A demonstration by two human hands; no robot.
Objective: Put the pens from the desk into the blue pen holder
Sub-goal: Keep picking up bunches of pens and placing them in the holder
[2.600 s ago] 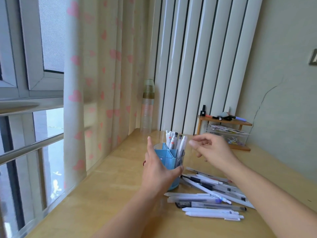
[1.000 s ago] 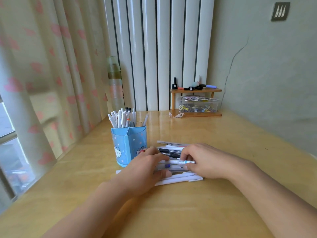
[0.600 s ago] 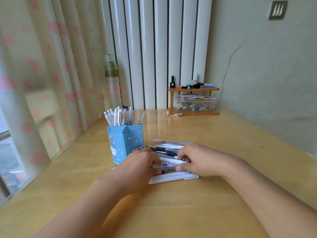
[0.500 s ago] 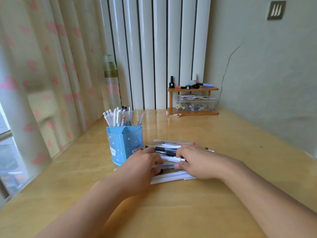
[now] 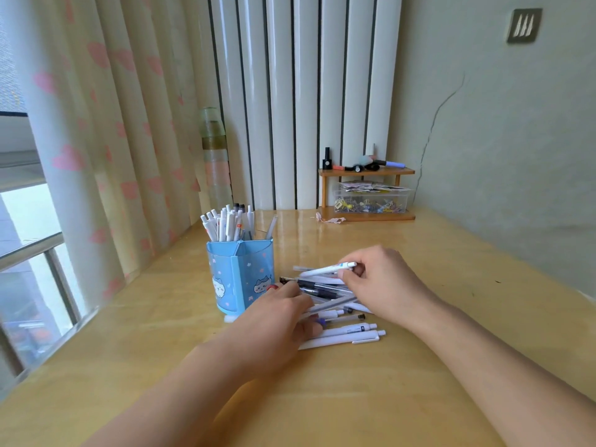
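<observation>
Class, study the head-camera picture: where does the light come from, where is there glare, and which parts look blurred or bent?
Head view: daylight enters from the window at left; glare streaks the desk behind the blue pen holder; the right hand lifting a white pen is slightly motion-blurred; wide-angle distortion bows the curtain near the edge.

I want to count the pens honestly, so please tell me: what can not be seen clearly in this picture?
Head view only:
- Pile of pens: partly covered by the left hand and right hand, so no exact count.
- Blue pen holder: its walls hide how many pens stand inside.
- White pen in the right hand: printing too small to read.
- Clear box on the small shelf: contents too small to identify.
</observation>
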